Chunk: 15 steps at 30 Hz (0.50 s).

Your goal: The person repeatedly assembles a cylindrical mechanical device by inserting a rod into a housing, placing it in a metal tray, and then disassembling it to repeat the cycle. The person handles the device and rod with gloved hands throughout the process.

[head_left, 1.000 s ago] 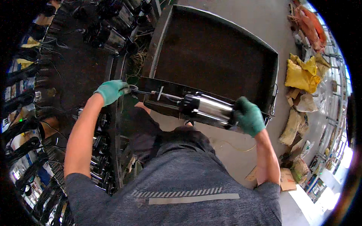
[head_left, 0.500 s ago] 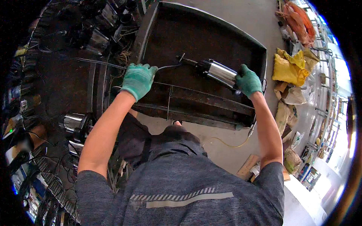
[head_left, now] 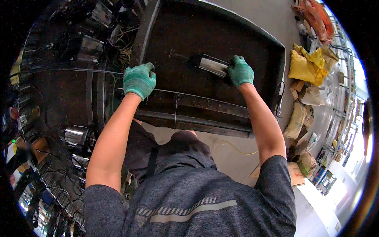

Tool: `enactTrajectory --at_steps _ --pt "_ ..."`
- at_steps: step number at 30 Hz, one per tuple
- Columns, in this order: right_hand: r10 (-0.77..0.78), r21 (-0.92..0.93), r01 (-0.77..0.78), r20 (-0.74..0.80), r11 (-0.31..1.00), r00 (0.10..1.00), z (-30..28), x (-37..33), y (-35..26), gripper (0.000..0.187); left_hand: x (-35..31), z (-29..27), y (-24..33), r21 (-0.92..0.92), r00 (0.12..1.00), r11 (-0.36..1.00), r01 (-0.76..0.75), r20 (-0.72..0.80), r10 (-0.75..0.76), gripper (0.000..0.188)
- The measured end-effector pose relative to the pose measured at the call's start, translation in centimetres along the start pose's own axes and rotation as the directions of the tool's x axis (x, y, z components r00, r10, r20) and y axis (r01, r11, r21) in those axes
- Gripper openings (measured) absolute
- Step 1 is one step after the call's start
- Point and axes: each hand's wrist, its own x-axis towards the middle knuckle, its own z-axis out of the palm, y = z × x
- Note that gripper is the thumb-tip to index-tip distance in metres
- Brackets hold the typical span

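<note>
Two hands at work: left hand point(head_left: 139, 80) and right hand point(head_left: 241, 72), each in a green knitted glove, reach forward to a dark metal bin point(head_left: 221, 31).
Silver cylinder point(head_left: 213, 66): inside the bin's outline, about midway between its left and right edges; whether it touches the bottom, I cannot tell.
Long axis: mostly left to right, slightly slanted, with the left end nearer the bin's far edge and the right end nearer the person.
Pointing: a thin, dim rod point(head_left: 181, 55) sticks out of the left end and aims at the bin's left edge.
Right fingers: bent around the cylinder's right end, holding it.
Left fingers: curled in around a thin cord point(head_left: 98, 71), by the bin's near left corner; the fingertips are partly hidden.
Cord's run: leftward from the fist, across a dark table point(head_left: 65, 94).
Beyond the bin's right edge: a yellow sack point(head_left: 306, 69) on the floor.
</note>
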Motion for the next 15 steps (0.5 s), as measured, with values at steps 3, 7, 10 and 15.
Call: enactTrajectory --at_steps 3,7,10,15 --pt "0.016 0.004 -0.016 0.021 1.0 1.0 0.8 0.6 -0.5 0.036 0.2 -0.4 0.5 0.034 0.999 0.999 0.031 0.044 -0.032 0.024" --pt "0.059 0.015 -0.06 0.061 0.998 0.996 1.4 1.0 -1.2 0.049 0.6 -0.2 0.6 0.084 0.997 0.996 0.036 0.069 -0.042 0.025" --pt "0.029 0.043 -0.031 0.025 0.999 0.999 0.4 -0.1 -2.3 0.045 0.6 -0.8 1.0 0.099 0.992 0.993 0.06 0.103 -0.07 0.026" --pt "0.058 0.339 -0.002 -0.155 0.941 0.986 -5.0 -6.4 -0.7 0.034 0.6 -0.6 1.1 0.13 0.985 0.985 0.11 0.118 -0.126 0.027"
